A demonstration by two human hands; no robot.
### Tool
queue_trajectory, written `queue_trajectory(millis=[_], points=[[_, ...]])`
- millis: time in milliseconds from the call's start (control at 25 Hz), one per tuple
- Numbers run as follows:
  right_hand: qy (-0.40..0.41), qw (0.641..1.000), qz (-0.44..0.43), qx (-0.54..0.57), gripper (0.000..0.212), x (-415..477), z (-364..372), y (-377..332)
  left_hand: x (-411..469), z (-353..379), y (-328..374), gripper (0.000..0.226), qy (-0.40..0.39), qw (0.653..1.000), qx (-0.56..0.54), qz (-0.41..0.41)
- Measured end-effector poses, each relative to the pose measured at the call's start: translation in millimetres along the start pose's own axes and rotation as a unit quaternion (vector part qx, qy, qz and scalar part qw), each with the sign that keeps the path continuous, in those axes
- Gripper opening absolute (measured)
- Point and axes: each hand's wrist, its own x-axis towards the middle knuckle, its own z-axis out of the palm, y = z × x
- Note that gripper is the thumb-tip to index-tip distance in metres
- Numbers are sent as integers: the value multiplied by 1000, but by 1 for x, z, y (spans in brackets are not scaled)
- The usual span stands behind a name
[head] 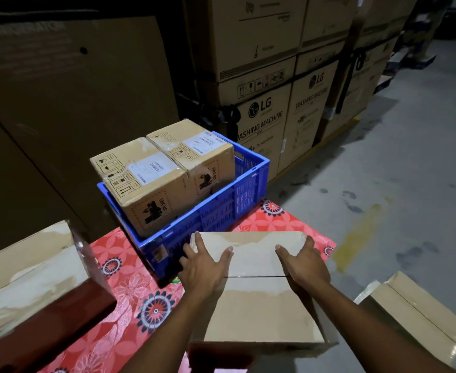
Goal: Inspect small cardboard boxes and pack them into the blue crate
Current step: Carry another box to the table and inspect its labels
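Observation:
A blue crate [216, 214] stands on the red flowered table cover, holding two small cardboard boxes side by side: a nearer box [143, 184] and a farther box [194, 146], both with white labels on top. In front of the crate lies a plain cardboard box [256, 300] with a slit across its top. My left hand [205, 265] lies on its top left with fingers spread and straight. My right hand [305, 262] lies flat on its top right, fingers reaching the far edge.
A large taped carton [25, 273] sits at the left on the red floral cover [130, 286]. Another carton [420, 316] lies low at the right. Tall stacked washing machine cartons [270, 84] stand behind the crate. Grey concrete floor [410, 184] stretches to the right.

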Motion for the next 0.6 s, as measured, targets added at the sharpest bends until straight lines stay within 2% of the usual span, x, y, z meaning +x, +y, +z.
queue_trajectory(millis=[120,400,600], points=[[18,999,35,-10,93,5,3,-4,2,2,5,101,17,999,43,-19],[60,996,1,-71,92,4,10,0,2,12,5,100,54,992,110,-8],[73,993,0,-94,90,2,10,1,0,12,5,100,57,993,105,-11]])
